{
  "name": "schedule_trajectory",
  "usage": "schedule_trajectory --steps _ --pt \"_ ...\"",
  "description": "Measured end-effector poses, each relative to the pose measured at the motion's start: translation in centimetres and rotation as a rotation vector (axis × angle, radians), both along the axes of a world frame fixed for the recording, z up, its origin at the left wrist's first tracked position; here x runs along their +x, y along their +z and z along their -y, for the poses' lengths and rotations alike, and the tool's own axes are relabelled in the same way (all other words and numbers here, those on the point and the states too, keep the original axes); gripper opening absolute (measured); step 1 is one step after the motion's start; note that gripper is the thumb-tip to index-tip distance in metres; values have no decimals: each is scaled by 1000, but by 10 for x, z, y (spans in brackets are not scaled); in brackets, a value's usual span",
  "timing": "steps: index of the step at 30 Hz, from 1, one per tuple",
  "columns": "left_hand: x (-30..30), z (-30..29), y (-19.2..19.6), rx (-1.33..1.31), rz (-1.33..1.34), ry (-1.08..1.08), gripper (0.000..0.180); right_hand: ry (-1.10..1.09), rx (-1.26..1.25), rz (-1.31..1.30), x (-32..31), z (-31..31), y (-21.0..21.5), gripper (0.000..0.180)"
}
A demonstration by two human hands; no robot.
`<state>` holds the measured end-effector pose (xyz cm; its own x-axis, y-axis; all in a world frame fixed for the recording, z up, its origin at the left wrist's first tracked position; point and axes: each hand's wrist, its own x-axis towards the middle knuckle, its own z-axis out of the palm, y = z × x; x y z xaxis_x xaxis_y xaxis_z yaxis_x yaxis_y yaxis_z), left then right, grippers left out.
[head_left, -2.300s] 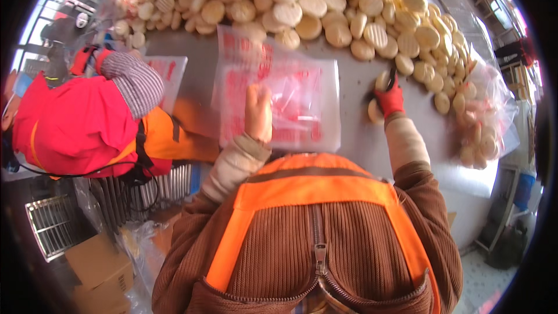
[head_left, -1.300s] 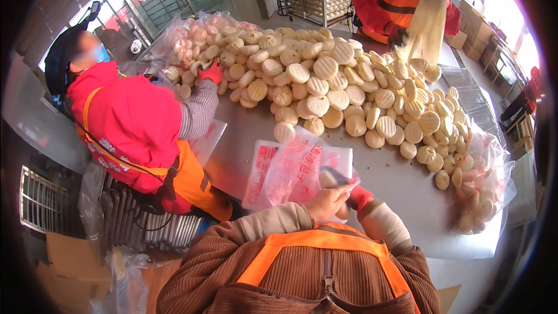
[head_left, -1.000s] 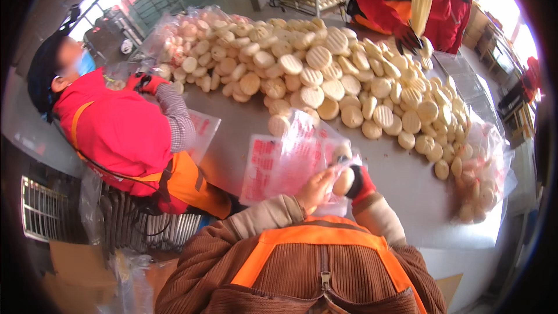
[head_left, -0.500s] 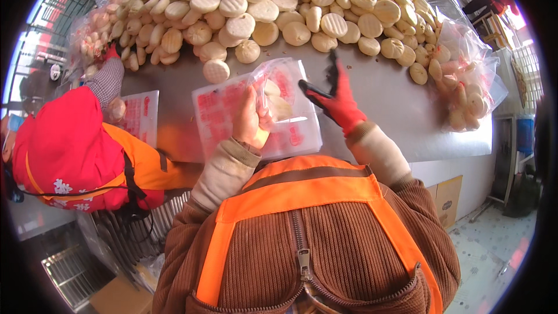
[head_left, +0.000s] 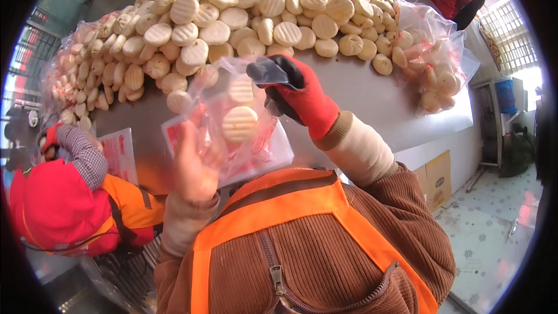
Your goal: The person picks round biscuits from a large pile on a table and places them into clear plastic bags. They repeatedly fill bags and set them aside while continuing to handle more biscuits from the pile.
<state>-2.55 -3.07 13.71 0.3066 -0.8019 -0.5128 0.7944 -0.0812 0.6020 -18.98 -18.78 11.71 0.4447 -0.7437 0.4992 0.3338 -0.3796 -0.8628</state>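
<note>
Fingers spread, a bare left hand (head_left: 197, 166) hangs open and blurred beside a clear bag (head_left: 218, 104) holding buns (head_left: 240, 125) at centre frame. The gloved right hand (head_left: 302, 93) grips its upper edge, seemingly the best hold on light, limp, slippery plastic. Beneath, a sheet stack (head_left: 282, 150) carries illegible red printing; loose buns (head_left: 285, 34) heap along the top.

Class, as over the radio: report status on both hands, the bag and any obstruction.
Right hand: gloved, gripping clear bag. Left hand: open beside it, contact unclear. Two buns: inside the bag. Bun pile: beyond, not visibly blocking.
</note>
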Motion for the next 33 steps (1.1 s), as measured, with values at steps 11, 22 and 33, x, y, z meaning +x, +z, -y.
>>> schedule_trajectory --steps 11,22,33 --pt "-3 0 -22 -159 146 -115 54 -290 464 -315 -89 100 -95 56" --pt "-6 15 -6 -83 198 -78 55 -766 124 -693 -79 142 -128 62" --pt "-16 19 -8 -165 302 -101 55 164 145 -232 -74 77 30 68"
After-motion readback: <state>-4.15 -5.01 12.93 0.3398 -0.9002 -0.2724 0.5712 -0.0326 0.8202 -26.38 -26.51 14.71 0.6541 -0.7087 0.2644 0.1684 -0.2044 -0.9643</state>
